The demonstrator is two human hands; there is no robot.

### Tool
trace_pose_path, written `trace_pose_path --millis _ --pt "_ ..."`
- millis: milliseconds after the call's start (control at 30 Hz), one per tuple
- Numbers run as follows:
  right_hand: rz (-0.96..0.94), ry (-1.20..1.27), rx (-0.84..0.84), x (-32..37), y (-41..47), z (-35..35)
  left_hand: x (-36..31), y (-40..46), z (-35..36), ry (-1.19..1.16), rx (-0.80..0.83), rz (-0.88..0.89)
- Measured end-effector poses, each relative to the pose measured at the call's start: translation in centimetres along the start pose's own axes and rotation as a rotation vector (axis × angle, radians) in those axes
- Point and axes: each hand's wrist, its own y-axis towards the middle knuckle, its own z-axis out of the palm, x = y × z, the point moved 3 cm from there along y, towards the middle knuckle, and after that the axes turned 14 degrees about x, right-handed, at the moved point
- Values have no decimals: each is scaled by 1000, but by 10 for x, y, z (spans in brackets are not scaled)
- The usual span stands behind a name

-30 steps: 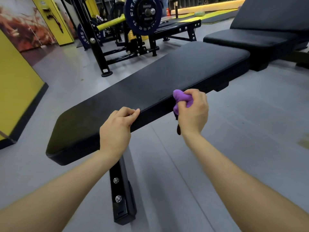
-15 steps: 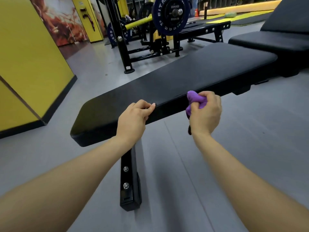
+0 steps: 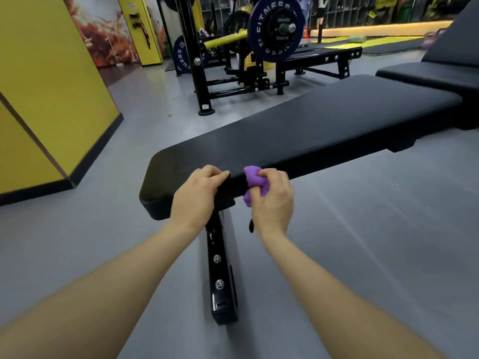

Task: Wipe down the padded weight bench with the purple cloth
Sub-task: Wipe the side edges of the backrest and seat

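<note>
1. Floor: grey, fills most of the view. Yellow wall panel at 9–10 o'clock, well apart from the work.
2. Padded weight bench: black pad running from centre out to 2 o'clock, near end by the hands. Its steel foot sticks out toward 6 o'clock, between the forearms.
3. Second bench at 2–3 o'clock, just beyond the far end of the pad; whether they touch can't be told. Rack with plate-loaded barbell at 12 o'clock, behind the pad. Neither blocks the near edge.
4. Left hand: fingers curled over the pad's near edge, steadying it.
5. Right hand: grip closed on the purple cloth, bunched into a wad and pressed on the pad's near side edge, just right of the left hand.
6. Small dark tag hangs under the right hand; likely part of the cloth, can't confirm.
7. Risks, as judged:
   - Wadded cloth gives a small contact patch, so streaks and missed strips on the wide top are likely.
   - Hands nearly touch; a leftward stroke runs into the left hand.
   - The foot is underfoot; stepping along the bench could trip the person.
   - Far end by the second bench is a long reach, easy to skip.
</note>
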Motion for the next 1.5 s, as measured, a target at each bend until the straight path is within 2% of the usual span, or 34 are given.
trace_pose_path --millis 133,300,367,467,533,600,700,767,967,1100,1167,1233,1367,1500 --pt "136 64 -215 -18 25 -37 33 -20 -2 -48 -49 -68" --pt "260 98 -352 1 5 12 65 -40 -1 -114 -110 -177" --pt "204 96 -278 18 -17 44 82 -49 -1 -146 -140 -240" --pt "68 -34 18 31 -43 79 98 -54 4 -235 -193 -302" --pt "-13 -71 106 25 -42 76 99 -57 8 -299 -220 -315" --pt "-6 -33 -3 12 -28 52 103 -59 11 -394 -259 -373" --pt "233 55 -316 -7 -6 16 114 -66 18 -529 -290 -447" --pt "284 78 -371 -5 -4 20 119 -69 20 -605 -303 -434" --pt "203 31 -295 27 -37 84 138 -65 24 -753 -314 -410" --pt "39 -104 5 42 -60 111 145 -64 28 -850 -350 -370" --pt "-47 -154 103 45 -62 111 147 -65 27 -888 -364 -354" --pt "-58 -142 47 41 -54 96 148 -67 27 -931 -368 -338" --pt "104 -7 -224 30 -37 69 154 -69 25 -978 -351 -325" --pt "160 -28 -221 51 -53 104 160 -68 25 -989 -330 -307"
